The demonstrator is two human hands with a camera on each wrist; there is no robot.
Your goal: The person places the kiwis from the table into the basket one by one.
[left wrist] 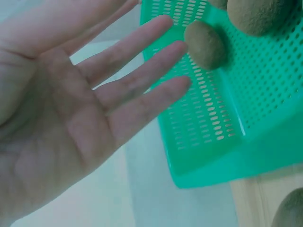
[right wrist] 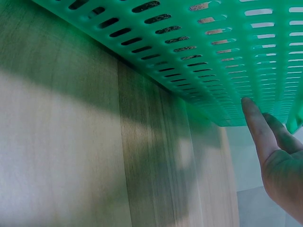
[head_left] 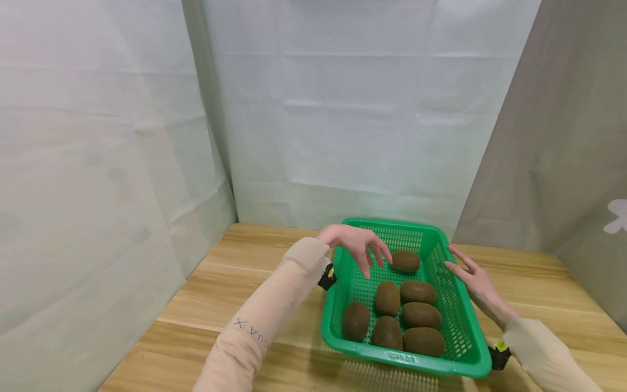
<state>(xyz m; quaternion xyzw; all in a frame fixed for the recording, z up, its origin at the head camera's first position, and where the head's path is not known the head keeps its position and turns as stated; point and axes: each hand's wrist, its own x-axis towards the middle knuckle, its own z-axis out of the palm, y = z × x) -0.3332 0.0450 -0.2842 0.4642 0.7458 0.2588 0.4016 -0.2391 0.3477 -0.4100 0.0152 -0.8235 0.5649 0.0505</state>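
A green plastic basket (head_left: 338, 305) with slotted walls holds several brown, fuzzy kiwis (head_left: 422, 315). Over its far left part hangs my left hand (head_left: 356, 243), palm down and fingers loosely bent. Its fingertips overlap the left end of the farthest kiwi (head_left: 406, 262) in the head view. In the left wrist view the palm (left wrist: 71, 118) bears nothing, and the fingers stand spread apart. At the basket's right side is my right hand (head_left: 476, 280), fingers extended along the rim. The right wrist view has its fingers (right wrist: 259, 125) against the slotted outer wall (right wrist: 208, 56).
The basket stands on a wood-grain table (head_left: 206, 294). One more brown kiwi (left wrist: 291, 210) shows outside the basket at the lower right of the left wrist view. Pale sheets hang behind (head_left: 343, 136) and at the left (head_left: 98, 163); a greyish curtain (head_left: 553, 163) hangs at the right.
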